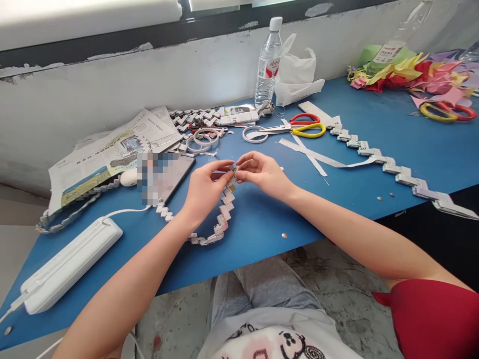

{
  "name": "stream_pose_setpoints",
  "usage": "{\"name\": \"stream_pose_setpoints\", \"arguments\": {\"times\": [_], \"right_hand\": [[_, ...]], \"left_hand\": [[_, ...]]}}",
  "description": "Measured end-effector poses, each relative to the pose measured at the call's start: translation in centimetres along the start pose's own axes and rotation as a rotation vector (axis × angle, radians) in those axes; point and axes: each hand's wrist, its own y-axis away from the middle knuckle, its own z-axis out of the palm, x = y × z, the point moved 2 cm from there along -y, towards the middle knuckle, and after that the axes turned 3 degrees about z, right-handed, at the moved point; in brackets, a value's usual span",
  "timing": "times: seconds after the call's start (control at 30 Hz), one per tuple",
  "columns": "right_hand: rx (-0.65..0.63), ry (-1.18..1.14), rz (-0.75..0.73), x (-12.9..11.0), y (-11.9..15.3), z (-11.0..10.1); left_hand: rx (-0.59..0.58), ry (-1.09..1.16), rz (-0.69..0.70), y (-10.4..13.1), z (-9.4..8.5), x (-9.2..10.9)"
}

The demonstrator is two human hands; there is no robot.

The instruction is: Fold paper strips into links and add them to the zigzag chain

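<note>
A zigzag chain of folded newspaper (225, 213) curves over the blue table (258, 219) and rises to my fingertips. My left hand (206, 187) pinches its upper end between thumb and fingers. From the other side, my right hand (262, 172) closes its thumb and fingers on the same end. Both hands nearly touch there, and the fingers partly hide the fold. The rest of this chain passes behind my left wrist and comes out beside a dark flat device (179, 174).
Scissors (295, 129), tape rolls (204, 140) and paper strips (310, 154) lie beyond my hands. A bottle (268, 65) stands by the wall. Another paper chain (392, 167) stretches right. Newspapers (112, 154) and a white power bank-like block (73, 264) lie left; coloured paper (419, 72) sits back right.
</note>
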Motion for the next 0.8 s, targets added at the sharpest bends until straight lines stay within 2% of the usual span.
{"name": "stream_pose_setpoints", "arguments": {"times": [0.23, 0.37, 0.5, 0.6, 0.8], "right_hand": [[0.007, 0.056, -0.118, 0.2, 0.1, 0.2], [-0.082, 0.148, -0.164, -0.3, 0.2, -0.2], [-0.152, 0.232, -0.235, -1.0, 0.4, -0.8], [-0.112, 0.242, -0.281, -1.0, 0.5, -1.0], [-0.029, 0.303, -0.353, -0.9, 0.7, -1.0]], "left_hand": [[-0.030, 0.094, -0.056, -0.2, -0.1, -0.1], [-0.034, 0.223, -0.161, -0.3, -0.3, 0.0], [-0.118, 0.318, -0.283, -0.3, -0.6, 0.2], [-0.156, 0.361, -0.326, -0.3, -0.7, 0.3], [-0.154, 0.443, -0.390, -0.2, -0.6, 0.3]]}}
